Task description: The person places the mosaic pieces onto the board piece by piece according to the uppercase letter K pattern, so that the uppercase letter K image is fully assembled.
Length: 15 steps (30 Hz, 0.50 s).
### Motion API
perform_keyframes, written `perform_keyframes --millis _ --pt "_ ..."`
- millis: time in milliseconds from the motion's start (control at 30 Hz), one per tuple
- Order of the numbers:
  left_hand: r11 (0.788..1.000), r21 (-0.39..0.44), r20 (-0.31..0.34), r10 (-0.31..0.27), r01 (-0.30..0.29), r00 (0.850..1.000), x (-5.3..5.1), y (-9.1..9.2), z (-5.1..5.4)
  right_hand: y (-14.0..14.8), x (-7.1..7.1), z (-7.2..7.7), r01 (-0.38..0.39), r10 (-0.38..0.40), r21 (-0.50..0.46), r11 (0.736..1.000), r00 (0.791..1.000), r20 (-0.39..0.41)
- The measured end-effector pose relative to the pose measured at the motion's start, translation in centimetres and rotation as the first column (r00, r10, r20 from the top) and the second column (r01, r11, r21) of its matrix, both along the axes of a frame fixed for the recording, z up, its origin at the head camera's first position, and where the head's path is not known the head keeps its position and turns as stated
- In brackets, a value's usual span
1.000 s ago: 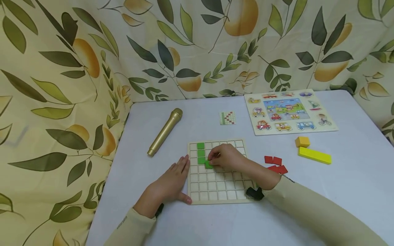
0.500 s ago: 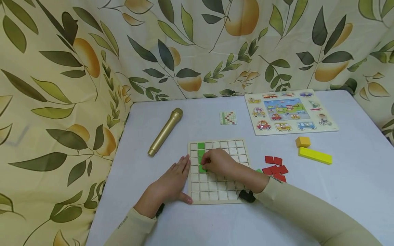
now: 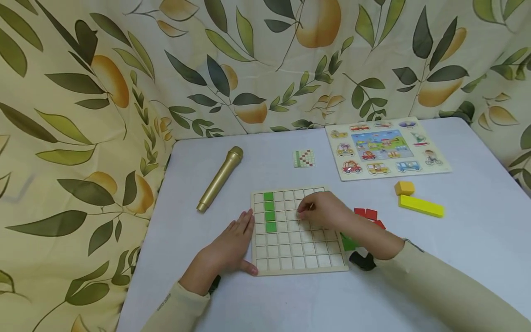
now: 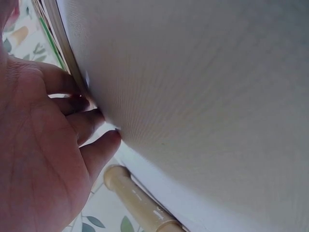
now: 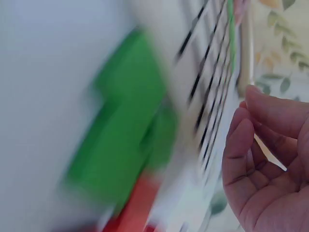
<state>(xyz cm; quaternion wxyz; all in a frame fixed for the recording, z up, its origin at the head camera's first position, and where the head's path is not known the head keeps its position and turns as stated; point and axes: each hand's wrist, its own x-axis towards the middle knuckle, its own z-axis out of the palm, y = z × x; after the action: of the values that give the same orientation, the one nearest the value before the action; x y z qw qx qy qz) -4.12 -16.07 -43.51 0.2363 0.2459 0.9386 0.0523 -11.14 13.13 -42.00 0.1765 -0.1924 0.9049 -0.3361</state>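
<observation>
A wooden grid board (image 3: 303, 274) lies on the table, with several green square tiles (image 3: 269, 206) in one column near its left side. My left hand (image 3: 230, 244) rests on the table at the board's left edge, fingers extended and touching the edge in the left wrist view. Above the board's right half is my right hand (image 3: 325, 210), its fingers loosely bent and no tile seen between thumb and forefinger in the right wrist view. Loose green tiles (image 3: 348, 242) lie right of the board, partly hidden by the right forearm. Red tiles (image 3: 371, 215) lie just beyond them.
A gold microphone (image 3: 220, 180) lies to the left. Behind the board is a small pattern card (image 3: 304, 158). A picture puzzle board (image 3: 387, 147) lies at the back right, with an orange cube (image 3: 404, 187) and a yellow block (image 3: 421, 205) in front of it.
My right hand set a green tile in the column's lowest filled square, let go of it and moved right, away from the column. The left hand stays at the board's edge.
</observation>
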Motion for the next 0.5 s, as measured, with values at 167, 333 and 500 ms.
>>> perform_keyframes --millis 167,333,500 --pt "1.0 0.01 0.0 0.004 -0.004 1.0 0.2 0.0 0.3 5.7 1.1 0.4 0.085 -0.091 0.083 0.993 0.993 0.077" --pt "1.0 0.025 -0.002 0.008 -0.008 1.0 0.4 0.1 0.4 8.3 2.4 0.1 0.09 -0.108 0.145 0.985 0.986 0.126" --pt "1.0 0.017 -0.007 0.0 0.0 1.0 0.3 0.2 0.2 9.1 3.3 -0.3 0.098 -0.124 0.155 0.983 0.978 0.167"
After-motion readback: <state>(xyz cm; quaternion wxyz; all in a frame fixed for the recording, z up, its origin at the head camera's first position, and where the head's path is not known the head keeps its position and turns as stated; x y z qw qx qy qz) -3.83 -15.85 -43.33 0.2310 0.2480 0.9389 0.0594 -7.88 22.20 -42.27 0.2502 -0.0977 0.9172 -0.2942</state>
